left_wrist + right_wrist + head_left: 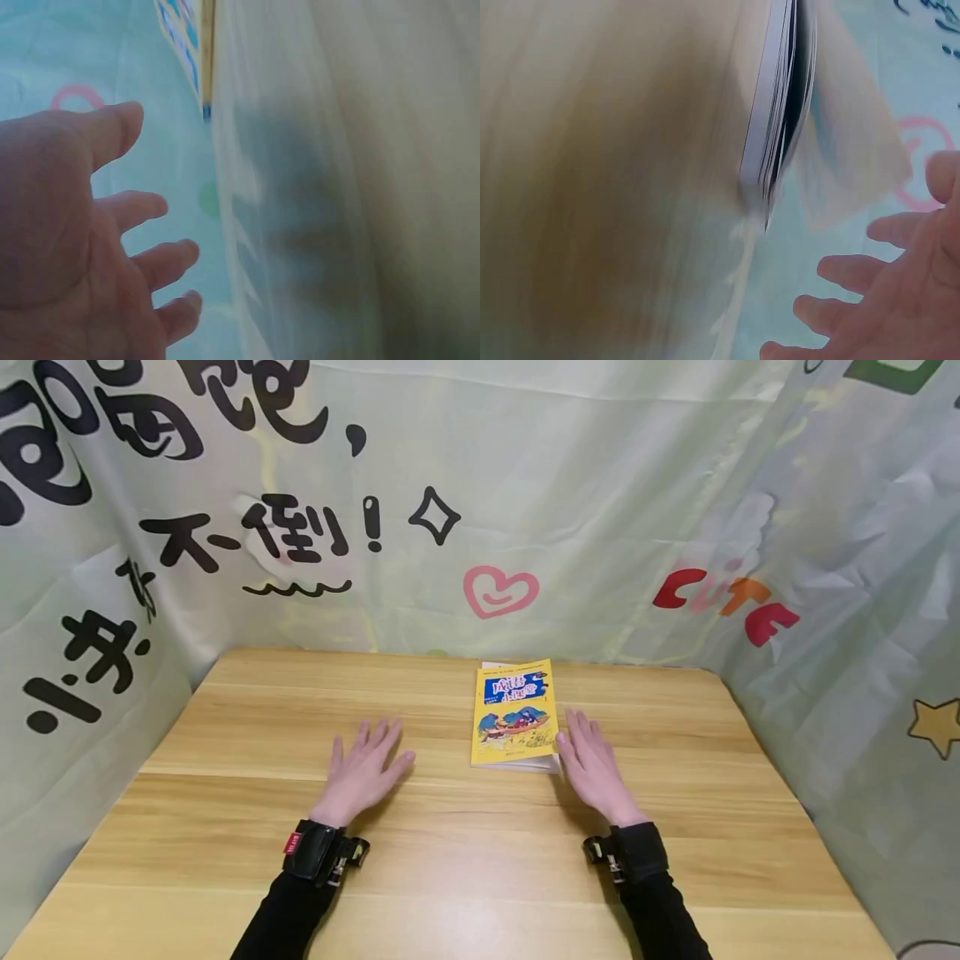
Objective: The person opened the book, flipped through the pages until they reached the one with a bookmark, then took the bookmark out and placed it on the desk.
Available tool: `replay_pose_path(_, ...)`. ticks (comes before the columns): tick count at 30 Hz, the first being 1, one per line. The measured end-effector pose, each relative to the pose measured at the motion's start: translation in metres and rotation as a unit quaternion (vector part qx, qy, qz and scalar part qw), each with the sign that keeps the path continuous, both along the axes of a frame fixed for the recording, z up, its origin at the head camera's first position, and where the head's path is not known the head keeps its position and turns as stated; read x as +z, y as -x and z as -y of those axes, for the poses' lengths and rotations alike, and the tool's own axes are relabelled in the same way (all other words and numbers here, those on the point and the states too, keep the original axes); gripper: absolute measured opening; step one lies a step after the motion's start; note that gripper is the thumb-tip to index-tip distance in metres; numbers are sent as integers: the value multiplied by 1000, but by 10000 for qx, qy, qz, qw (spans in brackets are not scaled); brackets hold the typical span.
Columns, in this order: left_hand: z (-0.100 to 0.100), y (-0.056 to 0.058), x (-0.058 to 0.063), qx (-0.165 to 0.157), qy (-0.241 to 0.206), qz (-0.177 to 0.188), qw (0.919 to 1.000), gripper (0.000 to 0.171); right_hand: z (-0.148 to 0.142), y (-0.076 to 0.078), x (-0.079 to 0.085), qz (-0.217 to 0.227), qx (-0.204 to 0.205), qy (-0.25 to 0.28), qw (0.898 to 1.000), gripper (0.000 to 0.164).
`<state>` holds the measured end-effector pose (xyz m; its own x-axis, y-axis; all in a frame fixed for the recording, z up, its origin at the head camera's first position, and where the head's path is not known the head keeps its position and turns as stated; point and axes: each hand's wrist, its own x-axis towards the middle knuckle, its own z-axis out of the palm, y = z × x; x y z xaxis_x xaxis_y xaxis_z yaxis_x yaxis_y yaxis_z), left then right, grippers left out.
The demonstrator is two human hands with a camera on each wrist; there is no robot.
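Note:
A yellow paperback book (pixel 514 714) with a blue title band and a picture of figures in a boat lies toward the back of the table. Its cover (pixel 851 127) stands lifted off the white pages (pixel 769 105) in the right wrist view. Just right of the book is my right hand (pixel 596 772), fingers spread and straight, thumb close by the cover's edge. Farther off on the left, my left hand (pixel 362 774) hovers palm down with its fingers fanned out, holding nothing. From the left wrist the book's spine side (pixel 205 60) shows beyond the thumb.
The wooden table (pixel 465 860) ends at a back edge just behind the book. A pale printed curtain (pixel 600 485) with black characters and a pink heart hangs behind and on both sides. Each wrist wears a black strap with a small camera (pixel 637 852).

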<state>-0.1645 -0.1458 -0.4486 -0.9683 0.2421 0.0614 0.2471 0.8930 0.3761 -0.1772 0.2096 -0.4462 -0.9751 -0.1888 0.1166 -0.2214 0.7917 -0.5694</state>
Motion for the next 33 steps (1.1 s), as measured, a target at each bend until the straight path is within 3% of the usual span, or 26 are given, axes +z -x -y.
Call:
replay_pose_path(10,-48,-9,5,-820,-220,693,9940,65,32,8,1,-75,156,475,9987,61)
replay_pose_path(19,-80,-9,0,-1360,-468,995,9846,66,34,10,-2,186,-219,-73,9996,71)
replay_pose_path(27,-95,-7,-3,-1670,-314,993,9804,65,32,18,-6,954,341,-592,9931,70)
replay_pose_path(33,-100,-5,-6,-1780,-240,1005,9786,65,33,17,-5,1082,740,-644,9893,71)
